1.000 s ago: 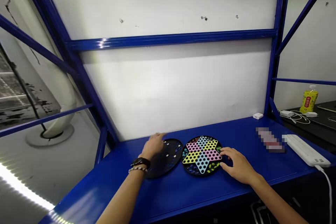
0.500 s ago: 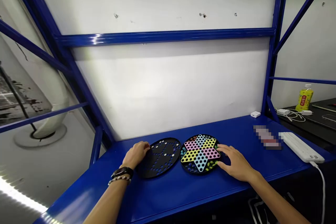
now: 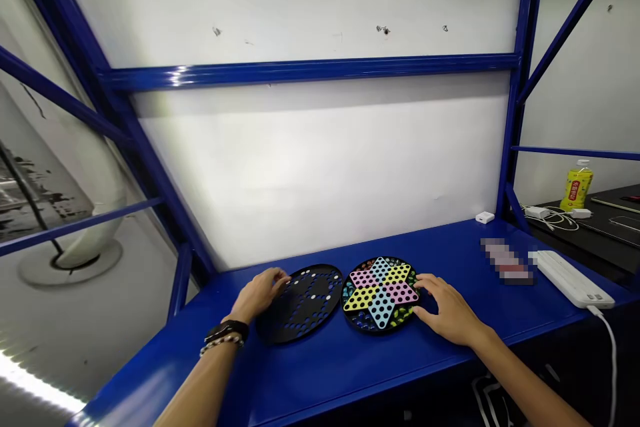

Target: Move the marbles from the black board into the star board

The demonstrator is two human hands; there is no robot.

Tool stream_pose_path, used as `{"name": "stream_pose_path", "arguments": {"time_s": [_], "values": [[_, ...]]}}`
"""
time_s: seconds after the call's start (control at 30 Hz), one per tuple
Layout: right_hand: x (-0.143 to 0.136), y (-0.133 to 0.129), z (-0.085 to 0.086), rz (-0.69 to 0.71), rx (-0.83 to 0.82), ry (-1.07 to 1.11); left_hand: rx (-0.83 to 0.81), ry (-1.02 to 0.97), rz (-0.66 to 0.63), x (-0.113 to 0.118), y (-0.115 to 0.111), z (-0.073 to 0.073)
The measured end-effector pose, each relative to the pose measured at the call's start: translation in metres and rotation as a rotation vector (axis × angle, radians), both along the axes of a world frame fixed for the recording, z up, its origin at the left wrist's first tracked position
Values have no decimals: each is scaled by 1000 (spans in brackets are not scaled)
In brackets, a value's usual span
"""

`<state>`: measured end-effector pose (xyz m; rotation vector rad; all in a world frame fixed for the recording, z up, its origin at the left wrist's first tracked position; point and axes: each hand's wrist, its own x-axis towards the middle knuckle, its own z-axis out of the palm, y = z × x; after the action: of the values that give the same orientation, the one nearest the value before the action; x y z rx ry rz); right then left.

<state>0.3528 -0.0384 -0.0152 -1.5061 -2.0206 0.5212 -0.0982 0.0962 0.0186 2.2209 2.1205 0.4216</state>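
Observation:
A round Chinese checkers board (image 3: 381,295) lies on the blue tabletop, with a pink, yellow and light blue star full of holes. Coloured pieces show in the black sections around the star. My right hand (image 3: 447,310) is at its right rim, thumb and fingers apart, fingertips at the edge. To the board's left lies a black round disc (image 3: 295,313) with many holes and several white spots. My left hand (image 3: 260,295), wearing a dark wristband and a beaded bracelet, is at the disc's upper left edge, fingers loosely bent and holding nothing that I can see.
Blue metal frame bars (image 3: 310,73) stand before a white wall. On the right of the tabletop (image 3: 425,373) are a blurred-out item (image 3: 506,260), a white power bank (image 3: 573,279) with a cable, and a white adapter (image 3: 485,217). Beyond stands a yellow bottle (image 3: 577,187).
The view has shifted slightly. My left hand's fingers have moved a little along the disc's upper left edge. My right hand stays beside the board, nearly unchanged.

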Motion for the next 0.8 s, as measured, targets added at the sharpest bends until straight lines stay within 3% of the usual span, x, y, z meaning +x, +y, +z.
{"name": "stream_pose_path", "arguments": {"time_s": [0.1, 0.2, 0.3, 0.4, 0.53, 0.7, 0.8], "values": [[0, 0, 0, -3, 29, 19, 32, -114, -152, 64, -13, 14], [1, 0, -1, -22, 48, 48, 45, -187, -464, 150, -29, 20], [2, 2, -6, -42, 70, 70, 45, -139, -726, 226, -42, 15], [2, 5, -11, -57, 99, 84, 60, -27, -860, 270, -46, 5], [3, 6, -14, -68, 134, 108, 78, 56, -865, 280, -43, -2], [4, 6, -19, -76, 152, 116, 94, 75, -944, 264, -50, -1], [2, 8, -12, -56, 180, 148, 155, 64, -899, 248, -65, 1]]}}
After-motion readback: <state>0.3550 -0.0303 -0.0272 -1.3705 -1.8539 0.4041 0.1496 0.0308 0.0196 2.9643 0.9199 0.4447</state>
